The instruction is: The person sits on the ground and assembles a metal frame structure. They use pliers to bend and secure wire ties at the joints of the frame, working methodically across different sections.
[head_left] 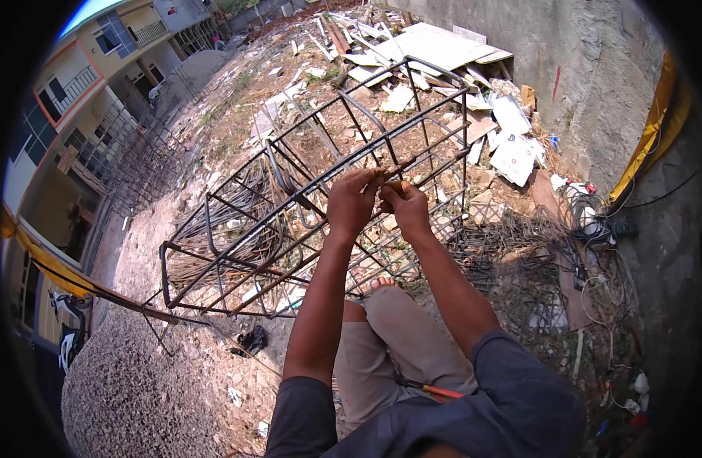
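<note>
A long cage of dark steel rebar stretches in front of me, its bars joined by bent square hoops. My left hand is at a long bar on the near side, fingers bent and pressed together. Close beside it, my right hand is closed in a pinch. Whatever lies between the fingertips is too small to make out. A short brownish rod end shows just beyond them. Across my lap lies a tool with an orange-red handle; its head is hidden.
Loose rods lie in a heap under and behind the cage. White broken boards are piled by the concrete wall. Tangled wire spreads at right. A gravel heap sits at lower left, below a yellow tarp strip.
</note>
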Tool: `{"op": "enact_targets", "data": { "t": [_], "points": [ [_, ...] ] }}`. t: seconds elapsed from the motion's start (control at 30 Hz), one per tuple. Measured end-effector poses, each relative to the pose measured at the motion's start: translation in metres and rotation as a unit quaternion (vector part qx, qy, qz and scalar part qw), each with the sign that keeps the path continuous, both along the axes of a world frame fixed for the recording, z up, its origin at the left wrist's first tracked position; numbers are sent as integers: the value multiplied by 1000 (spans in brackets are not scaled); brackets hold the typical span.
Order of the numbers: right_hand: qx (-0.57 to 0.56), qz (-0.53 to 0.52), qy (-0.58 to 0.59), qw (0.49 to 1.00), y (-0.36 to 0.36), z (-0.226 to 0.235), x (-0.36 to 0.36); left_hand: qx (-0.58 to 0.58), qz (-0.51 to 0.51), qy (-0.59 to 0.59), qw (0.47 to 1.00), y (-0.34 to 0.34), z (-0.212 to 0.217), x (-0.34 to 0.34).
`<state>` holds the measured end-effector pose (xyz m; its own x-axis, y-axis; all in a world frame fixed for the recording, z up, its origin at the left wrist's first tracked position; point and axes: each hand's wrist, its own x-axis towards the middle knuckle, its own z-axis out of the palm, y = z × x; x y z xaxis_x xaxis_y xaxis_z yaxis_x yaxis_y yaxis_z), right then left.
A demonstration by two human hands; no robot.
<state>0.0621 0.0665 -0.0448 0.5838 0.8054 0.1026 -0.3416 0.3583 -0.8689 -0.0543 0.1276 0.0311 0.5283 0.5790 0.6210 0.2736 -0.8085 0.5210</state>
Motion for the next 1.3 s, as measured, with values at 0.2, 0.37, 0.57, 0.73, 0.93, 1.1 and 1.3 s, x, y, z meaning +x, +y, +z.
{"op": "enact_targets", "data": {
  "t": [0.2, 0.37, 0.57, 0.73, 0.93, 1.1, 1.3],
  "points": [
    [47, 33, 79, 995, 17, -5, 8, 206, 3, -36, 978, -13, -14, -4],
    [86, 146, 166, 971, 9, -2, 14, 297, -29, -13, 954, -4, -20, -10],
    [132, 211, 275, 929, 2, 3, 12, 301, -26, 11, 953, -21, -20, -9],
    [137, 175, 232, 947, 5, 9, 10, 269, -20, -6, 963, -27, -17, -12],
    [75, 151, 177, 970, -5, 17, 9, 135, -51, -40, 989, -16, -2, -9],
    [64, 144, 134, 978, -6, 4, 18, 76, -84, -3, 994, -12, 16, -9],
    [-17, 111, 8, 994, -19, -3, 21, -35, -79, 53, 995, -9, 27, -9]
  ]
}}
